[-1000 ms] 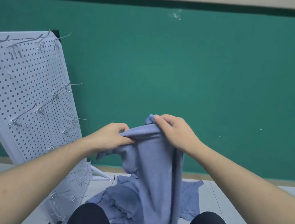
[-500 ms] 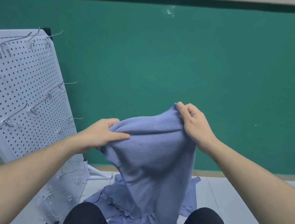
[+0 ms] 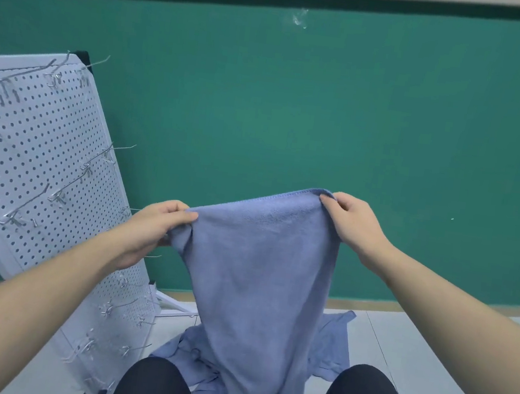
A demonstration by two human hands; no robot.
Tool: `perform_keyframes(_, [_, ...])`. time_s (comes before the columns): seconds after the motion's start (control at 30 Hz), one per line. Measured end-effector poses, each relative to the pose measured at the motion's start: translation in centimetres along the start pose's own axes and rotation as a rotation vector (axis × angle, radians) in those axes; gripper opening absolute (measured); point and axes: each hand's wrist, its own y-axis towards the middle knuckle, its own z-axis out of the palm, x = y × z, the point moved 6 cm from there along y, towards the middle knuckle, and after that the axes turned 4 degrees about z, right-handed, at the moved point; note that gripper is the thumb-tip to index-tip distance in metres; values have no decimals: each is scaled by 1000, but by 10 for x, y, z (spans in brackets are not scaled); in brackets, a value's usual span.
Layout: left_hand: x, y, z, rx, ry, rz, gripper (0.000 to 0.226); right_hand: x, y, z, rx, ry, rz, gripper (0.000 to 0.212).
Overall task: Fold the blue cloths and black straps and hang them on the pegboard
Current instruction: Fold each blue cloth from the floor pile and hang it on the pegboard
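Both hands hold one blue cloth [image 3: 262,272] up in front of the person, spread between them. The left hand [image 3: 156,228] pinches the cloth's upper left corner, thumb on top and fingers curled under the bunched fabric. The right hand [image 3: 352,223] grips the upper right corner a little higher, so the top hem slopes up to the right. From there the cloth hangs down, narrowing, and its lower end reaches the floor [image 3: 428,364] between the person's knees [image 3: 156,387].

A green wall [image 3: 326,123] fills the background. A white pegboard [image 3: 36,169] leans tilted at the left side of the floor, near the wall, with wire hooks [image 3: 56,194] sticking out of it; nothing hangs on the hooks in view. More blue cloths [image 3: 332,346] lie crumpled on the floor behind the held one, between the pegboard's foot and the knees. The held cloth's left corner is just in front of the pegboard's right edge.
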Motion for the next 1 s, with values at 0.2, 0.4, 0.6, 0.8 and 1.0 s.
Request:
perform_keyframes(0.2, [13, 7, 12, -262, -120, -91, 18, 2, -5, 21, -4, 5, 103, 14])
perform_keyframes(0.4, [5, 4, 64, -155, -197, -140, 8, 18, -26, 65, 201, 278, 168, 21])
perform_keyframes(0.6, [-9, 0, 99, -82, -423, -117, 10, 31, -41, 88, 340, 512, 208, 25])
perform_keyframes(0.8, [-16, -5, 106, -42, -410, 5, 19, 26, -41, 83, 380, 508, 229, 19])
perform_keyframes(1.0, [-13, -8, 99, -166, -348, 23, 23, 21, -41, 73, 330, 461, 217, 11])
